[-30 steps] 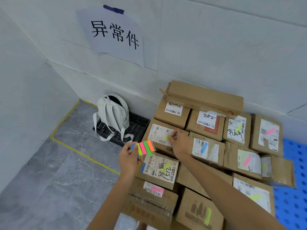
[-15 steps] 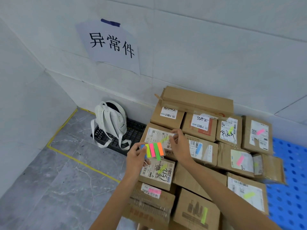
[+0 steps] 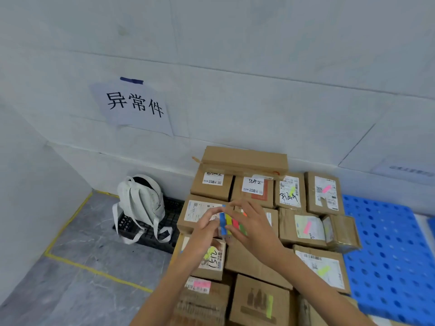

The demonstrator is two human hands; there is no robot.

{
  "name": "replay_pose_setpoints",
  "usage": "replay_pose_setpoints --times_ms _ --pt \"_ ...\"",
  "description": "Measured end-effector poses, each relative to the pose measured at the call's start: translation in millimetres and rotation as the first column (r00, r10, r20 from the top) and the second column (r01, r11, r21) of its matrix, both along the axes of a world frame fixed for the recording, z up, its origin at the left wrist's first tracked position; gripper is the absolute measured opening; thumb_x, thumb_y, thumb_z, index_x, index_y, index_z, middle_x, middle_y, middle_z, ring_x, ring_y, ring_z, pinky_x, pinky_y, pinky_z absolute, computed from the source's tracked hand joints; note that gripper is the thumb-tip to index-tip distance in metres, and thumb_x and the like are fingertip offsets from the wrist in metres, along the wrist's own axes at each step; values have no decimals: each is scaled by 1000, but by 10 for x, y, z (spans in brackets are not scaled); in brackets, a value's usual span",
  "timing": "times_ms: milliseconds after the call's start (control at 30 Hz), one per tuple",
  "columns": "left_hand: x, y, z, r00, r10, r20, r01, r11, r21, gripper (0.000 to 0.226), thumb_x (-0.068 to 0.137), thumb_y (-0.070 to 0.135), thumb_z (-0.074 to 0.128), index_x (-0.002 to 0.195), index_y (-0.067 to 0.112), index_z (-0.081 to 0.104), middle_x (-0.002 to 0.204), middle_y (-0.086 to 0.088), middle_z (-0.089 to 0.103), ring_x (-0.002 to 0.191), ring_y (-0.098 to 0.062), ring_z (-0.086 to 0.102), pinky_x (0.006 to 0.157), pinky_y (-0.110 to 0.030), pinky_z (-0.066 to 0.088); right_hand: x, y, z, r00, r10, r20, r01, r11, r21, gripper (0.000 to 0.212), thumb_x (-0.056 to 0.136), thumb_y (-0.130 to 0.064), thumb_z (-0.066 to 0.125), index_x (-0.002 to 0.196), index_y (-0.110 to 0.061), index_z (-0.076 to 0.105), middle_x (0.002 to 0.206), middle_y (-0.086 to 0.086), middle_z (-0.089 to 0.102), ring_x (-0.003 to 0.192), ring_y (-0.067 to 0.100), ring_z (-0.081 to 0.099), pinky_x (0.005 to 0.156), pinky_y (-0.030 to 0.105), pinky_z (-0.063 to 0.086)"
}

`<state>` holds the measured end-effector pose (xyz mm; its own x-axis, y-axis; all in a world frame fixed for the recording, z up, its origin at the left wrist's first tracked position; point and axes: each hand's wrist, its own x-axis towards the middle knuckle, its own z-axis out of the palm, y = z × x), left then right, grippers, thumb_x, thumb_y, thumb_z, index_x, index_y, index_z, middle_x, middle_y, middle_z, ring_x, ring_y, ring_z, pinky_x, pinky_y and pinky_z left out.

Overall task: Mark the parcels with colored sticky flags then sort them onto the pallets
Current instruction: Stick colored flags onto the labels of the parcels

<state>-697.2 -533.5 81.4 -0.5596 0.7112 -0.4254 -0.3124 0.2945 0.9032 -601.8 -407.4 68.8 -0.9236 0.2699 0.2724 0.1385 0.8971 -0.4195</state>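
Above the stacked parcels (image 3: 256,257), a pad of sticky flags (image 3: 231,223) showing four colour strips (blue, yellow, red, green) is pinched in the left hand (image 3: 207,229), while the right hand (image 3: 254,227) closes its fingers on the pad's right side. At least seven parcels carry flags. One blue pallet (image 3: 386,250) lies bare at right; grey floor (image 3: 77,278) opens at left, beside one white backpack (image 3: 141,205).

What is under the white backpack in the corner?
The white backpack stands on a black plastic grid pallet that lies on the grey floor. The pallet part beneath the bag is covered, so anything lying there cannot be seen.
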Motion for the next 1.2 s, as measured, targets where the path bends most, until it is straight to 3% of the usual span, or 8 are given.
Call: replay_pose_setpoints --times_ms 133,333,567,767,900,1067,1200 --pt "126 168 163 997 -72 8 72 997 17 26 100 12 36 114 26 52 66 -4 67 61 -18 67 49 -24 45 107 72 97 999 -39 -25 41 994 102 35 83 -30 58 117 -23 60 118 -2 56 116 19 47 97 39 43" --pt "255 334 227 994 -98 50 96 995 33 27 100 10 35 117 23 51 69 -8 68 58 -19 67 45 -24 49 283 209 86 986 -103 -131 117 988 98 34 75 -19 73 108 -23 65 111 -4 60 115 17 45 97 34 41" --pt "394 402 235 991 -118 69 116 993 23 23 102 16 35 112 26 53 77 -9 67 59 -21 68 49 -28 53 368 249 146 972 -184 -143 176 982 -70 10 75 -23 69 82 -25 62 92 -10 56 95 10 48 82 26 43" --pt "393 488 222 988 -58 146 65 997 -49 18 99 27 45 101 20 61 93 -16 71 62 -28 71 57 -31 58 387 253 116 975 -183 -126 175 982 -69 14 73 -21 74 76 -26 61 81 -9 52 82 8 46 73 20 36" --pt "362 540 166 979 -10 201 27 997 -78 17 99 21 44 95 21 61 86 -9 72 64 -27 71 63 -35 59 399 270 43 982 -170 -88 163 983 -83 16 70 -19 78 74 -25 64 76 -12 49 80 1 38 73 16 32" --pt "348 666 84 980 -15 201 33 996 -88 16 97 27 49 103 18 62 90 -11 72 71 -26 72 62 -35 59 414 333 -62 981 -182 -73 172 977 -126 19 67 -13 80 73 -24 65 74 -12 51 78 6 41 68 22 40" --pt "308 781 20 977 -33 210 54 994 -93 21 97 18 49 114 12 60 96 -11 71 75 -29 72 61 -34 59 414 426 -117 975 -208 -82 193 968 -160 17 70 -12 78 77 -24 67 74 -10 54 80 5 43 72 23 41"
